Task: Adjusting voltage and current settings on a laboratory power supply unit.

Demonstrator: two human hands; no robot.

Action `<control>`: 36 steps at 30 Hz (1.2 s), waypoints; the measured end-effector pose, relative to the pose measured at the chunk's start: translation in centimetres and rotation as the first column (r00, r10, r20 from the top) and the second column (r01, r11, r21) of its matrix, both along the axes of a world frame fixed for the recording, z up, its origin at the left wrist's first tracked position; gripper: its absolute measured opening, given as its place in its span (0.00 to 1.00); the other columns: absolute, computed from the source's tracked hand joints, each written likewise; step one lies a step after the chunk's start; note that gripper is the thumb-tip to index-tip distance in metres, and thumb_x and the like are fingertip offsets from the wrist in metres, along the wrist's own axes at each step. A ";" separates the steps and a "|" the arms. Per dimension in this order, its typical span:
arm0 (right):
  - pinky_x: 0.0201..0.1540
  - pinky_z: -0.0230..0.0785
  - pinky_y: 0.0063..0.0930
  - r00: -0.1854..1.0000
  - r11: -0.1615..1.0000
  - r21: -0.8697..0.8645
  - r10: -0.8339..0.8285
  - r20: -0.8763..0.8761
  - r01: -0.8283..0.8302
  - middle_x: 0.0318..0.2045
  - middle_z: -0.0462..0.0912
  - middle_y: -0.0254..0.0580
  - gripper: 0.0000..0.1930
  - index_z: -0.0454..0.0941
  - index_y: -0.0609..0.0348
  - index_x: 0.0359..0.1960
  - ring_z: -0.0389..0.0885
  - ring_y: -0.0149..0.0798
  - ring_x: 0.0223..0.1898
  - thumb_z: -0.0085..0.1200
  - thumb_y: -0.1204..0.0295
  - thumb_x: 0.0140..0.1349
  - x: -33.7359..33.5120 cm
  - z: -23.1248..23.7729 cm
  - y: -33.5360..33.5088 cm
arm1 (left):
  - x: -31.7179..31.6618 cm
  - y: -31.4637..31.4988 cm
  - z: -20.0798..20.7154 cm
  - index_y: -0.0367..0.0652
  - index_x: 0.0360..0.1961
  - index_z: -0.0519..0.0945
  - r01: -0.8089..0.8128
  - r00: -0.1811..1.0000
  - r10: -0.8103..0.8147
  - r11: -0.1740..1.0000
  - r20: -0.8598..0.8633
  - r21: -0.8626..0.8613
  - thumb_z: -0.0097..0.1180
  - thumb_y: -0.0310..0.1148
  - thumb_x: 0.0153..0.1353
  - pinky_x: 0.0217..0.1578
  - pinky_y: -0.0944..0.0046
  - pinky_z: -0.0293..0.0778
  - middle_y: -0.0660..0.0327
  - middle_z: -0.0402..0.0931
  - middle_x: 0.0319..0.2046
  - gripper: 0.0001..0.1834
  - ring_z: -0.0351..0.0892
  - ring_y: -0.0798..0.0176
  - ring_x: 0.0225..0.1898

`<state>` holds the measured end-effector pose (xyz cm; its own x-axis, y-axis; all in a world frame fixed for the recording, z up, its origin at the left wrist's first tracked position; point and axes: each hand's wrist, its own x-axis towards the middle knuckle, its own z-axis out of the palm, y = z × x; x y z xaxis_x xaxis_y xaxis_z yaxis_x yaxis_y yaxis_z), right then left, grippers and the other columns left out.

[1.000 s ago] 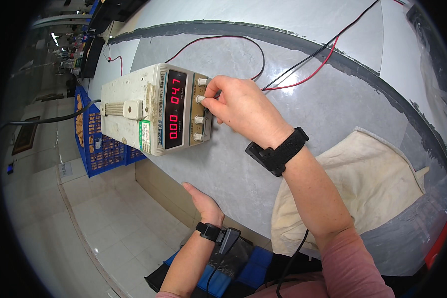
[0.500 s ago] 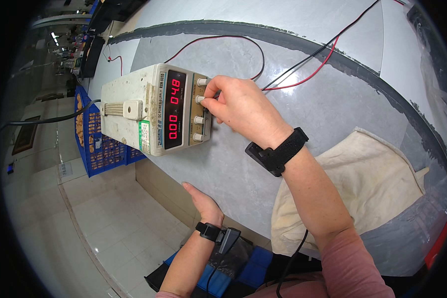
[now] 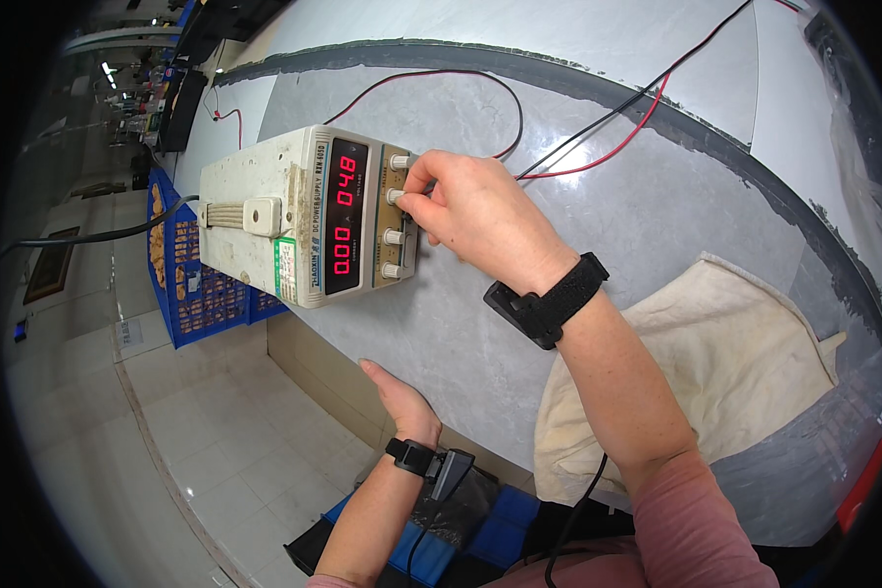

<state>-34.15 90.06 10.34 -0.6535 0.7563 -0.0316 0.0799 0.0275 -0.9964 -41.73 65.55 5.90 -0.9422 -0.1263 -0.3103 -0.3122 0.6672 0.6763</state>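
A bench power supply point(image 3: 250, 167) with a pale, scuffed case stands at the table's left edge, its red digital display point(image 3: 345, 216) lit. On the front panel sits a column of small white knobs. My right hand point(image 3: 480, 211) pinches one knob point(image 3: 394, 196), second from the far end, between thumb and finger; its other fingers are curled and partly hidden. At the near table edge, my left hand point(image 3: 402, 400) is held edge-on with the digit I can see stretched out, holding nothing visible. Both wrists wear black straps with small devices.
Red and black leads point(image 3: 598, 157) run across the grey table point(image 3: 461, 333). A cream cloth point(image 3: 715, 343) lies under my right forearm. Left of the table are a blue plastic basket point(image 3: 181, 328) with tan pieces and a black power cable point(image 3: 98, 241).
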 end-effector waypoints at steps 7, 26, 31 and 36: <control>0.22 0.68 0.26 1.000 1.000 0.014 0.009 -0.012 -0.009 0.17 0.80 0.37 0.10 0.77 0.65 0.35 0.77 0.30 0.18 0.55 0.68 0.65 0.1 -0.1 0.1 | 0.1 0.1 0.0 0.30 0.72 0.50 0.009 1.000 -0.009 1.000 0.006 0.019 0.29 0.65 0.70 0.71 0.61 0.45 0.51 0.46 0.74 0.47 0.47 0.56 0.74; 0.20 0.68 0.24 0.989 0.990 -0.070 -0.128 -0.074 0.123 0.20 0.80 0.35 0.15 0.74 0.61 0.50 0.77 0.26 0.19 0.55 0.65 0.67 -0.4 -0.3 0.4 | 0.0 0.0 -0.1 0.29 0.71 0.51 0.015 0.999 -0.018 0.998 0.037 0.061 0.29 0.64 0.71 0.71 0.62 0.46 0.50 0.47 0.74 0.47 0.48 0.56 0.74; 0.24 0.70 0.29 0.982 0.973 0.130 -0.184 -0.052 0.189 0.18 0.80 0.40 0.14 0.73 0.63 0.48 0.79 0.34 0.20 0.52 0.66 0.68 -0.7 0.1 1.0 | 0.2 0.3 -0.1 0.29 0.71 0.51 0.024 0.999 -0.024 0.999 0.023 0.032 0.28 0.65 0.71 0.71 0.62 0.46 0.51 0.48 0.74 0.47 0.49 0.55 0.73; 0.27 0.70 0.32 0.978 0.972 0.121 -0.192 -0.081 0.201 0.18 0.80 0.43 0.13 0.73 0.65 0.46 0.80 0.39 0.21 0.51 0.67 0.68 -1.3 0.0 0.9 | -0.8 -1.3 -0.5 0.29 0.71 0.50 0.022 0.996 -0.039 0.982 0.084 0.188 0.28 0.65 0.71 0.71 0.62 0.46 0.50 0.47 0.74 0.47 0.48 0.55 0.73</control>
<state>-35.49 90.94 10.37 -0.4890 0.8650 0.1128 0.0284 0.1450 -0.9890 -42.54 64.26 5.43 -0.9132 -0.0300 -0.4065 -0.3565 0.5423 0.7608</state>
